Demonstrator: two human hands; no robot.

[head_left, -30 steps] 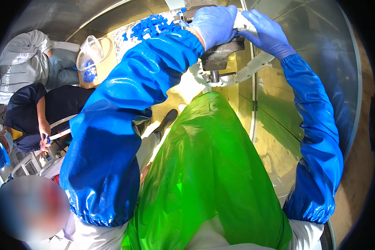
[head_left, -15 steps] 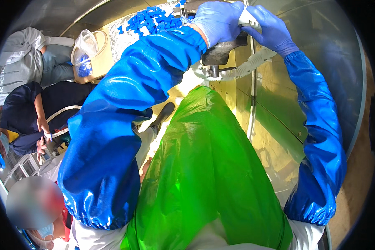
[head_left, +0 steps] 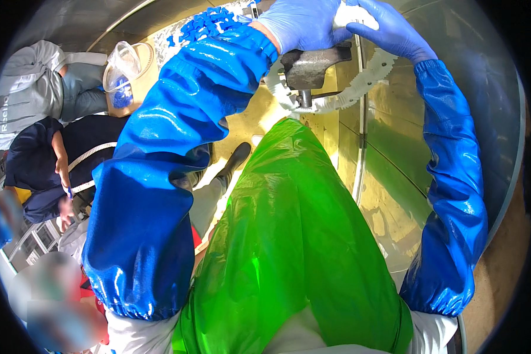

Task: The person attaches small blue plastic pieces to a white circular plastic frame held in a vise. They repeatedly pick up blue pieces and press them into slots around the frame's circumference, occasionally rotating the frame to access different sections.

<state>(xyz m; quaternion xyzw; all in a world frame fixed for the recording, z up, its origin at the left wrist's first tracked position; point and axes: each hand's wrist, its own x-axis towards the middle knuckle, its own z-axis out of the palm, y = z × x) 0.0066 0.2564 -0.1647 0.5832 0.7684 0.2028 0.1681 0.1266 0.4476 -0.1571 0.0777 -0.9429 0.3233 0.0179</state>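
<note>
At the top edge, over a dark metal block [head_left: 311,66] on a post, both my hands wear thin blue-violet gloves. My left hand [head_left: 304,25] is closed, its fingertips out of sight beyond the block, so what it grips is hidden. Close beside it, my right hand [head_left: 395,30] pinches a white piece [head_left: 357,16] between thumb and fingers. Below the hands, a long white strip with a notched edge [head_left: 369,82] loops down around the post and up on its left side. Whether the pinched piece belongs to this strip is unclear.
Small blue pieces [head_left: 212,23] are heaped at the upper left. A tan table [head_left: 143,79] holds a clear plastic bag [head_left: 124,59]. Several people sit or work on the left, one in dark clothes [head_left: 91,138] holding a similar white strip. A metal wall [head_left: 472,76] curves along my right.
Both my hands have shifted slightly up, the left also leftward. The white strip's right side now hangs in a wider loop. On the left, people have moved a little.
</note>
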